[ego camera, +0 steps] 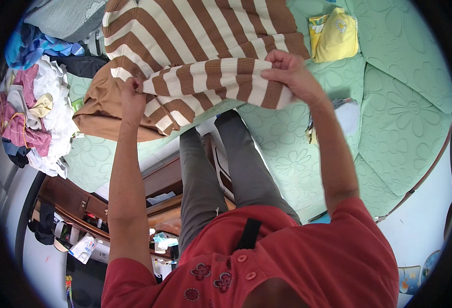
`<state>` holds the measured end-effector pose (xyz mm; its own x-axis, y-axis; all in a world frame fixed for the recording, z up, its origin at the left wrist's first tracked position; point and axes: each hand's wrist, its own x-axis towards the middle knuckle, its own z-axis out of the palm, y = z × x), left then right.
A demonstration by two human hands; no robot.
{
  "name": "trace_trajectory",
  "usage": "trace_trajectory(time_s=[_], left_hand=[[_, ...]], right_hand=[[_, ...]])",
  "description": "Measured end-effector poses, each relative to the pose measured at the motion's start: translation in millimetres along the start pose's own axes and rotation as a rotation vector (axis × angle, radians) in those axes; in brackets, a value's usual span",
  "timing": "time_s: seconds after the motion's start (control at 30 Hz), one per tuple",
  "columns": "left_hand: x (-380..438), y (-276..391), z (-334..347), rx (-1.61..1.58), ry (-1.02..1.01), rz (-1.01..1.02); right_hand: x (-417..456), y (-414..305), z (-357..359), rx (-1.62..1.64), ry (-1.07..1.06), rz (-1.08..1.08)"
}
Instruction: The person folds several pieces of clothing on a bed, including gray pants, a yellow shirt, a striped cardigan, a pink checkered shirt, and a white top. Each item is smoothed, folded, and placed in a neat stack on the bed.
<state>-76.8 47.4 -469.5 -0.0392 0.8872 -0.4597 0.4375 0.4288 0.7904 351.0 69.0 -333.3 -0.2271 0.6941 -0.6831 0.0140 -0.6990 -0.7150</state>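
A brown and cream striped knit garment (206, 34) with a plain brown hood-like part at its left lies spread over the green quilted bed cover. My left hand (134, 96) pinches the striped cloth near the plain brown part. Farther right, my right hand (293, 73) grips the same knit between thumb and fingers. Between both hands a striped section, apparently a sleeve, is stretched and slightly raised. Some of the garment runs past the upper edge of the picture.
Piled clothes (52, 88) in white, pink and blue lie at the left. A folded yellow cloth (337, 36) and a small grey cloth bundle (345, 115) rest on the bed cover (403, 107) at the right. Below left stands a brown wooden cabinet (64, 194).
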Motion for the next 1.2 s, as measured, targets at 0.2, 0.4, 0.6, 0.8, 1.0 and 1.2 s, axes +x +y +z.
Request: trace_trajectory(time_s=[0.2,0.4,0.6,0.8,1.0,1.2], left_hand=[[-31,40,18,0.054,0.045,0.223],[-89,58,15,0.347,-0.099,0.249],[-97,42,25,0.562,0.02,0.431],[-95,29,30,0.377,0.143,0.297],[-103,34,29,0.446,0.014,0.332],[-114,56,18,0.439,-0.095,0.388]], right_hand=[[5,-50,-56,-0.919,-0.021,-0.03],[36,-20,-111,-1.527,0.195,-0.111],[46,-17,-124,-1.149,0.198,0.013],[21,-33,-122,-1.003,0.398,-0.498],[-12,-1,-133,-1.239,0.659,-0.501],[-2,65,-150,-0.776,0.753,-0.13]])
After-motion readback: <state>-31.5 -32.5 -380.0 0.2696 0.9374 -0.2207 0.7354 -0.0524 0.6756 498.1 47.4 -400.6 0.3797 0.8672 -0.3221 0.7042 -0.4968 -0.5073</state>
